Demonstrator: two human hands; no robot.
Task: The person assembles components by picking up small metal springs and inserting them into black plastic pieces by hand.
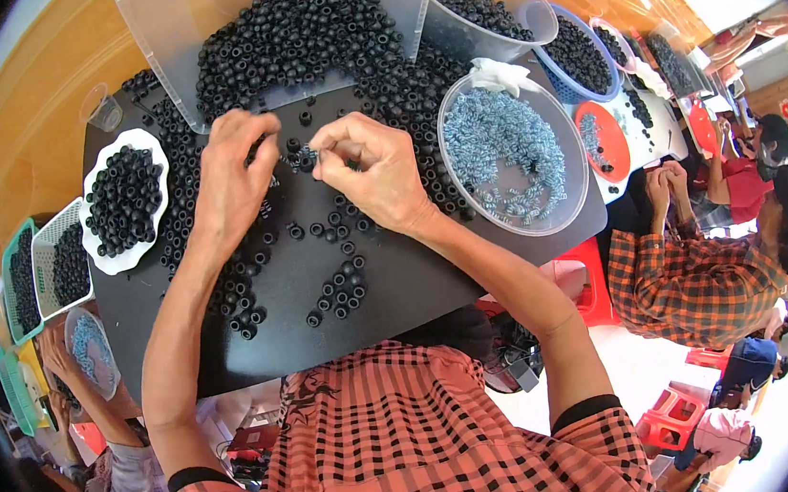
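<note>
My left hand (237,171) hovers over the near side of the clear bin, its fingers bent and smeared by motion, so their grip cannot be made out. Just to its right, my right hand (371,167) is closed in a pinch of thumb and forefinger. Small dark and bluish bits show at its fingertips, too small to name. Below both hands, loose black ring-shaped parts (336,290) are scattered on the dark table (392,313). A large heap of the same black rings (296,40) fills the tipped clear bin (153,55) and spills out around it.
At the left stands a white scalloped plate (158,215) of black rings; baskets (52,301) lie beyond. A clear tub (585,178) of small blue coil-like pieces (498,139) sits at the right, with more tubs behind. Co-workers sit on both sides, one in a checked shirt (695,277).
</note>
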